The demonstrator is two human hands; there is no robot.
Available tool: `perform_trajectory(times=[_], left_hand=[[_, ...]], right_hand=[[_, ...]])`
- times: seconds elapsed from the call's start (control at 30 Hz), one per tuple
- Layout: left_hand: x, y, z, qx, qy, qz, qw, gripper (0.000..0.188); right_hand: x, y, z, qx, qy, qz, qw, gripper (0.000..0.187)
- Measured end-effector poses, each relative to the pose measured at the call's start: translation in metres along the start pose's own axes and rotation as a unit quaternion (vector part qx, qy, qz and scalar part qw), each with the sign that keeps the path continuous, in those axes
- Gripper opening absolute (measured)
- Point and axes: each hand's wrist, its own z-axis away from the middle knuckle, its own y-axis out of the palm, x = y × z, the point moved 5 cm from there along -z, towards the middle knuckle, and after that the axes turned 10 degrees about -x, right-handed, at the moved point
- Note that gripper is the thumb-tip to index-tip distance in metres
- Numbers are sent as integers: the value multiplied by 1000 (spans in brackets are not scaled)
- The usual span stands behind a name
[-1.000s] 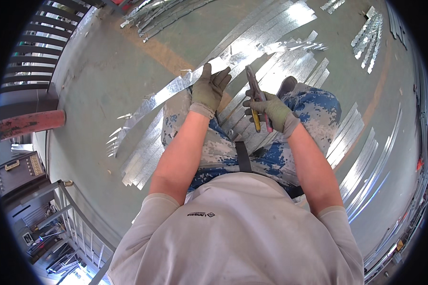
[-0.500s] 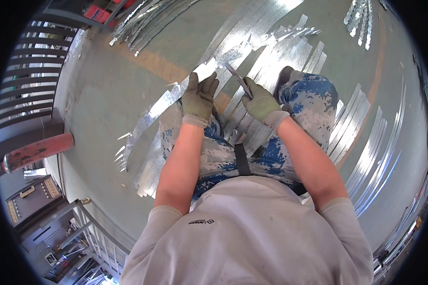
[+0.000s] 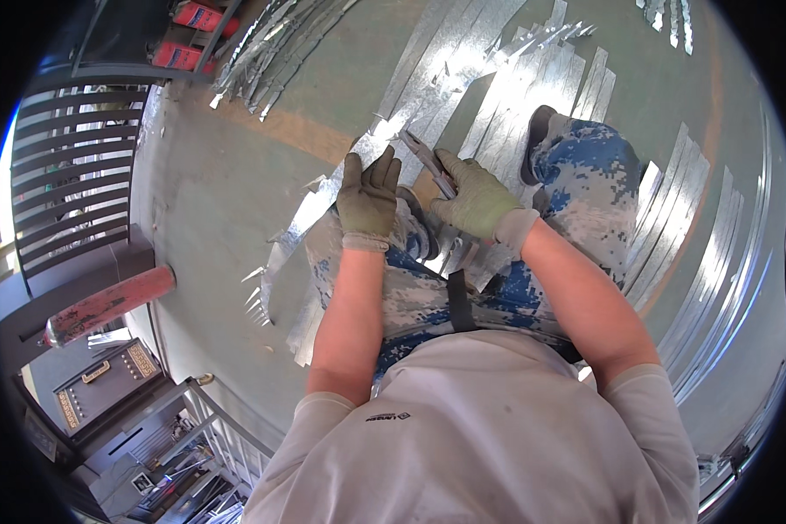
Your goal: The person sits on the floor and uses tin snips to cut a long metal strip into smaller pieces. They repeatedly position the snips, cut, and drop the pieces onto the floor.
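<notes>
My left hand (image 3: pixel 367 201), in an olive work glove, has its fingers stretched out against a long shiny sheet-metal strip (image 3: pixel 304 216). This strip slants from near my left knee up to the bright metal ahead, with small bent tabs along its edge and a fringe of narrow points at its lower end. In my right hand (image 3: pixel 476 199), also gloved, is a pair of pliers (image 3: pixel 427 161). Their jaws point up and left, close to the strip's upper part; whether they touch it cannot be told. My right fingers are wrapped round the handles.
Flat metal strips (image 3: pixel 524 96) cover the floor ahead, and more strips (image 3: pixel 672 210) lie at the right. A pile of narrow scrap (image 3: pixel 284 52) is at the far left. A red cylinder (image 3: pixel 109 306), a slatted rack (image 3: pixel 79 175) and a railing (image 3: pixel 223 419) stand on the left.
The view has shifted, so the surroundings appear further right. The pliers' jaws now look wider, and my right hand has turned slightly. My left hand stays at the strip.
</notes>
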Motion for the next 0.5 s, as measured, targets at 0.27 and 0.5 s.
perform_trajectory(times=[0.27, 0.5], left_hand=[[2, 0, -3, 14, 10, -12, 1000, 36], [1, -7, -8, -2, 6, -11, 1000, 34]], right_hand=[[0, -2, 1, -13, 13, 54, 998, 88], [2, -4, 0, -10, 6, 17, 1000, 87]])
